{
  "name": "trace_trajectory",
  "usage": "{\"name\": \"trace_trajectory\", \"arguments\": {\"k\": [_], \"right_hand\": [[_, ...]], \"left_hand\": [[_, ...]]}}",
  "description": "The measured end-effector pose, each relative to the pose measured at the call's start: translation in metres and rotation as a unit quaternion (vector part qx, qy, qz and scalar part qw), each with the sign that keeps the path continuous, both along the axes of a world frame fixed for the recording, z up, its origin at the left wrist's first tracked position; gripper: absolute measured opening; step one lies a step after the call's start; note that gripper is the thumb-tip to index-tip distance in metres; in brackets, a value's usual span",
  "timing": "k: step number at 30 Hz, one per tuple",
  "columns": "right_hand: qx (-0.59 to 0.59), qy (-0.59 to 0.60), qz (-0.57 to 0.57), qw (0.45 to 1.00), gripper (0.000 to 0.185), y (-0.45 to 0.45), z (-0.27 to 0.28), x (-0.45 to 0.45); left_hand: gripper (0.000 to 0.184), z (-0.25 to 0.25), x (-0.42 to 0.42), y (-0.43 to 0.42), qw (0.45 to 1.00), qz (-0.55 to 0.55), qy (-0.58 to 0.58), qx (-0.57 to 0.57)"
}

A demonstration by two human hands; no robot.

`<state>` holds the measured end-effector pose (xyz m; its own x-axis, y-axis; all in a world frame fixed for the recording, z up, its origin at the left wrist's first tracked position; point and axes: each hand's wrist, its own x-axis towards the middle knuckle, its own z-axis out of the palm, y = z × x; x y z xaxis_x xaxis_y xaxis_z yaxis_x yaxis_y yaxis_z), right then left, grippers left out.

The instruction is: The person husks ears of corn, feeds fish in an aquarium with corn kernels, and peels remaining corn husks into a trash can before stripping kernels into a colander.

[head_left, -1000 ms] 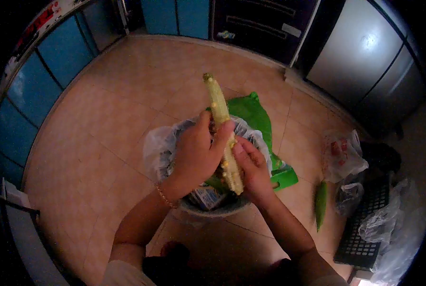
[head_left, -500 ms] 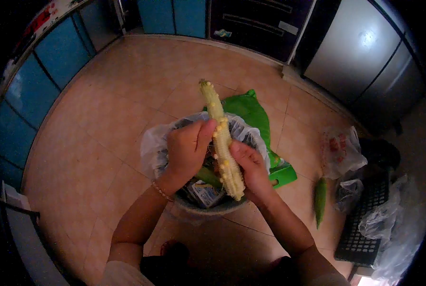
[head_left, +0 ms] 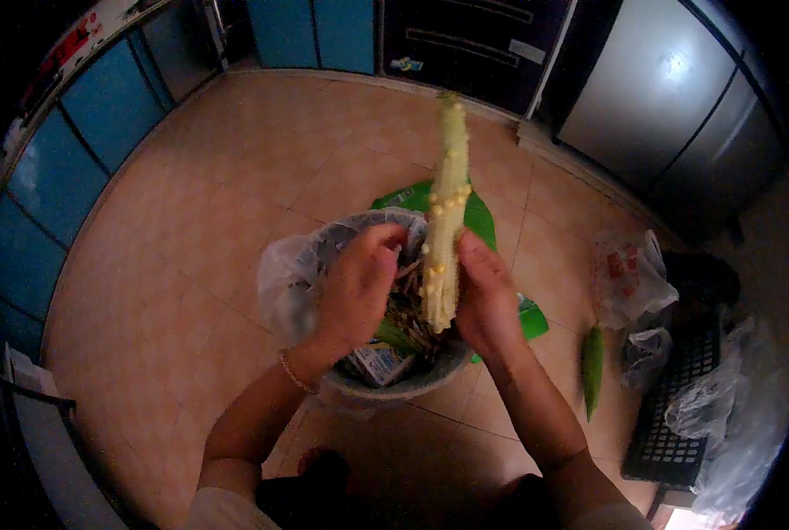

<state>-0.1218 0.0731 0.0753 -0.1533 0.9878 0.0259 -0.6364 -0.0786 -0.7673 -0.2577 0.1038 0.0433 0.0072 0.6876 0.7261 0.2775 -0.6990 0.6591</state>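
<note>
So the corn cob point(head_left: 445, 238) is long, ridged and pale yellow, with rounded kernels point(head_left: 448, 201) dotted along it like little beads. Right hand point(head_left: 493, 302) has its grip clamped on the lower part, so most of the cob sticks out past it, near end over a round bin point(head_left: 447, 382) with a thin, crinkly plastic liner point(head_left: 286, 274). Left hand point(head_left: 357, 290) is curled just beside the cob, can't tell if that grip's pinching anything.
</note>
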Motion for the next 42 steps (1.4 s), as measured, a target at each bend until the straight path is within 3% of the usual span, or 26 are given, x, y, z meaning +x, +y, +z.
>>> {"name": "trace_trajectory", "arguments": {"k": [2,4,7,11,13,15,20,22,24,26,28,32,35,37,38,40,42], "right_hand": [[-0.002,-0.05,-0.018,0.999,0.028,-0.003,-0.003,-0.006],[-0.016,-0.055,-0.015,0.998,0.027,-0.006,-0.009,-0.012],[-0.024,-0.085,-0.007,0.996,0.027,-0.009,-0.011,-0.014],[0.002,-0.135,-0.005,0.991,0.028,-0.008,-0.013,-0.012],[-0.002,-0.138,-0.003,0.99,0.029,-0.009,-0.007,-0.015],[0.059,-0.15,-0.07,0.984,0.038,-0.01,0.0,-0.021],[0.038,-0.156,-0.03,0.987,0.038,-0.009,-0.003,-0.016],[0.032,-0.143,-0.033,0.989,0.037,-0.008,-0.003,-0.016],[0.005,-0.101,-0.083,0.991,0.037,-0.005,-0.004,-0.013],[-0.004,-0.076,-0.06,0.995,0.036,-0.002,-0.002,-0.003],[0.008,-0.029,-0.046,0.999,0.035,0.0,0.005,-0.001],[0.034,-0.032,-0.095,0.994,0.035,0.007,0.0,-0.002],[0.071,-0.035,-0.093,0.992,0.035,0.008,0.0,-0.001],[0.088,-0.103,-0.153,0.979,0.036,0.007,-0.003,-0.001],[0.088,-0.103,-0.153,0.979,0.036,0.006,-0.002,-0.003],[0.111,-0.093,-0.137,0.98,0.037,0.003,0.003,-0.007],[0.112,-0.107,-0.124,0.98,0.036,0.003,0.001,-0.004]], "left_hand": [[0.024,0.015,0.006,-0.013,0.999,-0.044,-0.026,-0.009],[0.025,0.037,0.008,-0.027,0.975,0.02,0.146,-0.167],[0.027,0.035,0.006,-0.031,0.967,0.023,0.148,-0.206],[0.029,0.019,0.004,-0.027,0.989,0.03,0.09,-0.114],[0.03,0.019,0.004,-0.028,0.99,0.024,0.007,-0.135],[0.031,0.015,0.001,-0.029,0.987,0.001,-0.012,-0.162],[0.032,0.013,-0.003,-0.028,0.982,-0.015,-0.023,-0.186],[0.033,0.01,-0.003,-0.026,0.965,-0.007,-0.116,-0.235],[0.032,0.008,-0.007,-0.024,0.962,-0.015,-0.101,-0.254],[0.031,0.005,-0.008,-0.023,0.958,-0.022,-0.086,-0.272],[0.026,-0.001,-0.004,-0.019,0.981,0.012,0.068,-0.182],[0.025,-0.014,0.006,-0.021,0.992,0.028,-0.013,-0.124],[0.034,0.014,0.001,-0.031,0.978,-0.069,-0.092,-0.171],[0.039,0.026,0.002,-0.042,0.989,-0.051,0.049,-0.127],[0.039,0.032,0.005,-0.047,0.989,-0.051,0.049,-0.127],[0.041,0.042,0.01,-0.054,0.95,0.034,0.238,-0.199],[0.038,0.034,0.007,-0.053,0.95,0.036,0.238,-0.197]]}}
